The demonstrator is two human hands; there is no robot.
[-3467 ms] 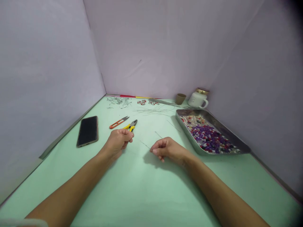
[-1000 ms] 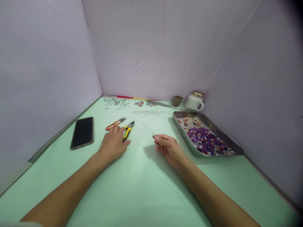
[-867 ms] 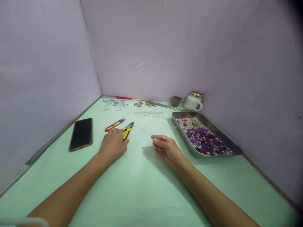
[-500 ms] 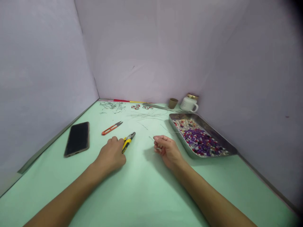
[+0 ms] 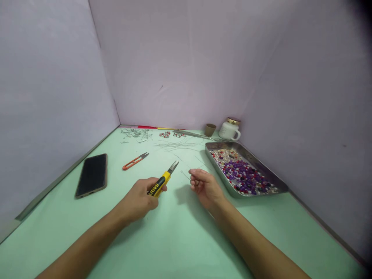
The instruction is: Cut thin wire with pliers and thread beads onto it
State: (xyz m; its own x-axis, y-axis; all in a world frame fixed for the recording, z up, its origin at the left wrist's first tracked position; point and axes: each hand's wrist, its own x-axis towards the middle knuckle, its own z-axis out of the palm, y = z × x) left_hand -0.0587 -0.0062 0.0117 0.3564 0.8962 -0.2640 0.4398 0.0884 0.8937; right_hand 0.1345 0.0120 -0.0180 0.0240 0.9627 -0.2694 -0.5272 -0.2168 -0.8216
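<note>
Yellow-and-black pliers (image 5: pixel 163 181) are gripped in my left hand (image 5: pixel 142 198), raised off the table with their jaws pointing up and to the right. My right hand (image 5: pixel 205 188) pinches a thin wire (image 5: pixel 185 175) between thumb and fingertips; its looped end sticks out to the left, a short way right of the plier jaws. Orange-handled thread snips (image 5: pixel 135 161) lie on the table beyond my left hand. Loose thin wires (image 5: pixel 177 145) are spread over the table past both hands.
A metal tray (image 5: pixel 222 179) of purple, red and white beads stands at the right. Behind it are a white mug (image 5: pixel 229 130) and a small brown cup (image 5: pixel 210 130). A phone (image 5: pixel 92 175) lies left. Beaded pieces (image 5: pixel 164 134) and twisted wire bits (image 5: pixel 136 133) lie at the back.
My left hand has lifted the pliers and turned them, and the jaws have moved right toward the wire. My right hand has hardly moved.
</note>
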